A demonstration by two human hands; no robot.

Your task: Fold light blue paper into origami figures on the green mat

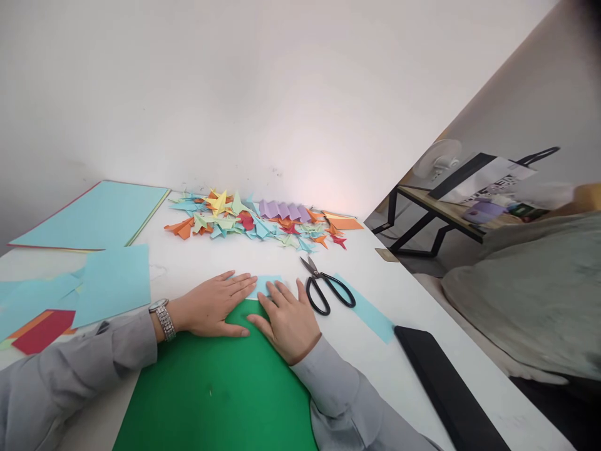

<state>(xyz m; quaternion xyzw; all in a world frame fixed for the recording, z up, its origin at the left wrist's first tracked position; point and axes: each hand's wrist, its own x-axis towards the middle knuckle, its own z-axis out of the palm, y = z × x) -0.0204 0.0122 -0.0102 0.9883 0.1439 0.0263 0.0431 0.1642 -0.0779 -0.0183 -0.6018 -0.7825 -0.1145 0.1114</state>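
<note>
A small light blue piece of paper lies flat at the far edge of a green mat. My left hand, with a metal watch on its wrist, rests flat at the paper's left side, fingers stretched out. On the right side my right hand lies with spread fingers, its fingertips touching the paper. Part of the paper is hidden under the fingers. Just right of my right hand, black-handled scissors lie with their blades slightly apart. A light blue paper strip lies beside them.
Folded paper stars and planes lie heaped along the wall. Large coloured sheets, a blue square and red pieces lie left. A long black object lies right. Beyond the table edge stand a bench and a bag.
</note>
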